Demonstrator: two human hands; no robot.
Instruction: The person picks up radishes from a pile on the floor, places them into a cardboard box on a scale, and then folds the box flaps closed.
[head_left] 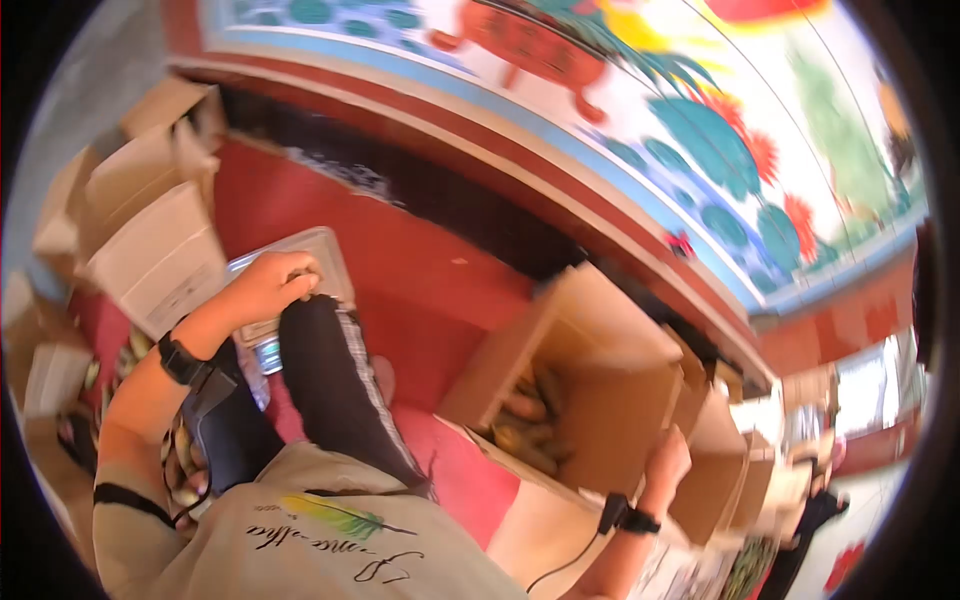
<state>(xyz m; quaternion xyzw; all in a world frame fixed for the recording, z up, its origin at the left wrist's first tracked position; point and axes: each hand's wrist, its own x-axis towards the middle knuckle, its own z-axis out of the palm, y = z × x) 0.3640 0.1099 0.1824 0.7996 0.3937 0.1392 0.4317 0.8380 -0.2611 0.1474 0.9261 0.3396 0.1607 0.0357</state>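
My left hand is curled above my knee, beside a shallow pale tray on the red floor. Its fingers are closed, and I cannot make out whether anything is in them. On the other side, my right hand grips the near right edge of an open cardboard box. The box is tilted, and several brownish-yellow, elongated lumps, perhaps vegetables or roots, lie inside it.
Open cardboard cartons stand at the left, with more pale lumps beside my hip. Further boxes line the right. A painted wall with a dark base runs behind. A person in dark clothes is at far right.
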